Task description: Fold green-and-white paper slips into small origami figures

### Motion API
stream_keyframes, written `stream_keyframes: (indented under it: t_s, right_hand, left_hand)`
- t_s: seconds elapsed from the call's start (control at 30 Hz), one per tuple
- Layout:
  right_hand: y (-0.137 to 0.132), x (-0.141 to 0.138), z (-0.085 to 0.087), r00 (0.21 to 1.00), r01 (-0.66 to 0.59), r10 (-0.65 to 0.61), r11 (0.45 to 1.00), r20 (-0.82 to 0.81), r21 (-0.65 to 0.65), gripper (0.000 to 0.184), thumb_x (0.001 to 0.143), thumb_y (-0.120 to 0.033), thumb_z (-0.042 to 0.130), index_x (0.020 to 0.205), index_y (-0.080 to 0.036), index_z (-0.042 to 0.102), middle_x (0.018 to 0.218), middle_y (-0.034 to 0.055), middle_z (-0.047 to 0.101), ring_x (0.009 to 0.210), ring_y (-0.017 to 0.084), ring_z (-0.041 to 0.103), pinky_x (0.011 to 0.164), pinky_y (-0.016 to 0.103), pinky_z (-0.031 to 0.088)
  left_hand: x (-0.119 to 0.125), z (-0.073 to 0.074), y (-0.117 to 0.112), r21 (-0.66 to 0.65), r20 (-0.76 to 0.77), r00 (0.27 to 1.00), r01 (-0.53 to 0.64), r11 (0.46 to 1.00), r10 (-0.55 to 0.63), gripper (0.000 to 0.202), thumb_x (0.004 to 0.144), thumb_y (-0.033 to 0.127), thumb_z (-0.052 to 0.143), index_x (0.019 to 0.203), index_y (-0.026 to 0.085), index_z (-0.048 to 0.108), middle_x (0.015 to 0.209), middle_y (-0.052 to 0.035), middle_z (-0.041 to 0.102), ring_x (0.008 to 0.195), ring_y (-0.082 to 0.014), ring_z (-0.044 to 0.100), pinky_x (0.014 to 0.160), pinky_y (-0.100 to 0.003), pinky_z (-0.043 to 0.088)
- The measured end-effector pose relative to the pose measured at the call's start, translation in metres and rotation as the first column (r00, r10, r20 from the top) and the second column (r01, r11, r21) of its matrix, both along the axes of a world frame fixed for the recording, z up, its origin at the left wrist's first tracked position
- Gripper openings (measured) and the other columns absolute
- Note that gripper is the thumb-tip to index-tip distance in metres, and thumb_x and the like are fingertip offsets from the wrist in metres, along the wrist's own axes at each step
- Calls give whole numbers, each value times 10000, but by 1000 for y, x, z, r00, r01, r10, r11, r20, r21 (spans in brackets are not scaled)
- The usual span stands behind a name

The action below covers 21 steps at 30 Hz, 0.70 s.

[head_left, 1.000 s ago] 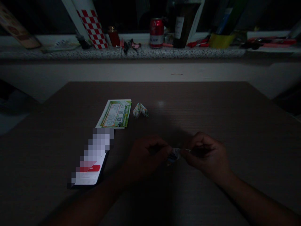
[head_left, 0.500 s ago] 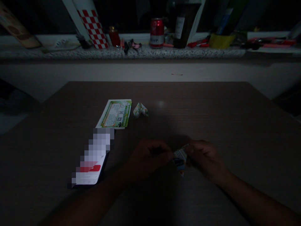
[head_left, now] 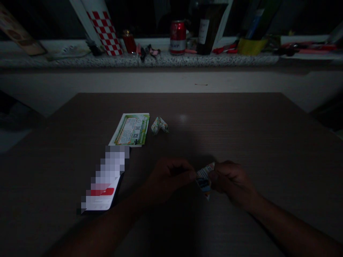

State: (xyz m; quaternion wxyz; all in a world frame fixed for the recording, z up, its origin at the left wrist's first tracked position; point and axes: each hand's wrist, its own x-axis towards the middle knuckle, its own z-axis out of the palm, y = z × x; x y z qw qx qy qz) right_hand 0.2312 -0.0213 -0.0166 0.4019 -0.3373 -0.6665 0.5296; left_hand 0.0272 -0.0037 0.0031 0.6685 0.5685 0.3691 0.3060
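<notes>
A small folded piece of printed paper (head_left: 204,181), with pointed corners and blue and white print, is held between both hands above the table. My left hand (head_left: 170,180) pinches its left corner between thumb and forefinger. On the other side, my right hand (head_left: 232,180) grips the right edge, the thumb lying on the near face. Behind the hands stands a folded paper piece (head_left: 160,125) with two peaks. To its left lies a stack of printed leaflets (head_left: 131,130), green and white.
A lit phone (head_left: 103,194), its screen partly blurred out, lies left of my left forearm on the wooden table (head_left: 241,117). Beyond the table, a stone sill (head_left: 150,62) carries a red can (head_left: 178,37), a dark bottle (head_left: 207,30) and a red-checked tube (head_left: 105,32).
My right thumb and fingers have shifted slightly left and down along the folded paper, so its upper right tip now shows. The left hand keeps its pinch nearly unmoved.
</notes>
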Motion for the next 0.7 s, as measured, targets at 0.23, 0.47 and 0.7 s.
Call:
stream_keyframes:
  t_s: [0.23, 0.47, 0.7]
  right_hand:
    - [0, -2, -4, 999, -4, 7, 997, -32, 78, 340, 939, -297, 498, 623, -173, 509, 530, -61, 332, 452, 66, 294, 412, 201, 232]
    - [0, -5, 3, 1000, 1, 0, 984, -6, 181, 248, 910, -181, 519, 670, -160, 575, 527, -65, 380, 443, 46, 318, 424, 180, 251]
    - [-2, -6, 4, 997, -67, 64, 993, 41, 100, 243, 869, -154, 540, 630, -162, 495, 536, -73, 349, 447, 42, 285, 418, 178, 235]
  left_hand:
    - [0, -3, 2, -6, 20, 1000, -23, 1000, 23, 238, 797, 337, 655, 685, 129, 619, 597, 32, 493, 557, -86, 408, 531, -213, 298]
    - [0, -3, 3, 24, 15, 999, -46, 999, 46, 228, 809, 325, 646, 700, 126, 626, 603, 24, 508, 571, -95, 432, 546, -218, 317]
    - [1, -3, 3, -3, 77, 991, -106, 994, 105, 179, 817, 261, 643, 693, 132, 629, 618, 28, 531, 582, -85, 456, 560, -204, 342]
